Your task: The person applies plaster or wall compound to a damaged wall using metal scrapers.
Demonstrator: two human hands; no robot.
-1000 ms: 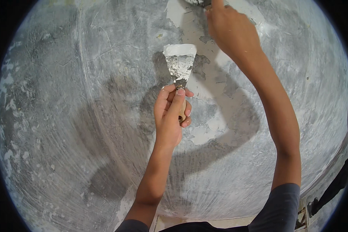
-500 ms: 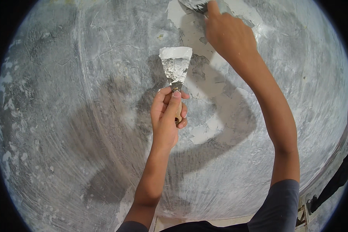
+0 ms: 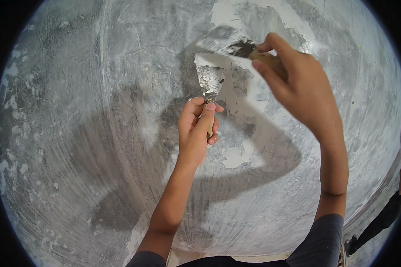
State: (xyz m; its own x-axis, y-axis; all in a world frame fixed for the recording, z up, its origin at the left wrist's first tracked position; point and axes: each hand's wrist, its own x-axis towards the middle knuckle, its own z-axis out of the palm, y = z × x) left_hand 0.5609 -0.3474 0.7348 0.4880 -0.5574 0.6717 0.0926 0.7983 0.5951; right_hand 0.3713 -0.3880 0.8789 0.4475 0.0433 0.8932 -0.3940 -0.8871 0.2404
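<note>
My left hand (image 3: 192, 138) is closed around the handle of a putty knife (image 3: 210, 76), blade pointing up. Its flared blade is smeared with white paste, thickest along the top edge. To the upper right, my right hand (image 3: 305, 86) grips a second putty knife (image 3: 229, 42) by its wooden handle. That blade points left, white-smeared and a little blurred, just above the tip of the first knife. Whether the two blades touch I cannot tell. Behind both hands is a grey, scuffed wall (image 3: 133, 66) with white paste patches (image 3: 237, 155) on it.
More white paste (image 3: 225, 15) spreads over the wall at the top. Shadows of my arms fall across the surface. At the far right edge, another person's dark trouser leg (image 3: 378, 222) and foot show by the floor.
My right hand has come down and away from the top of the wall, turning its putty knife so the blade points left near the other knife. My left hand has shifted slightly right.
</note>
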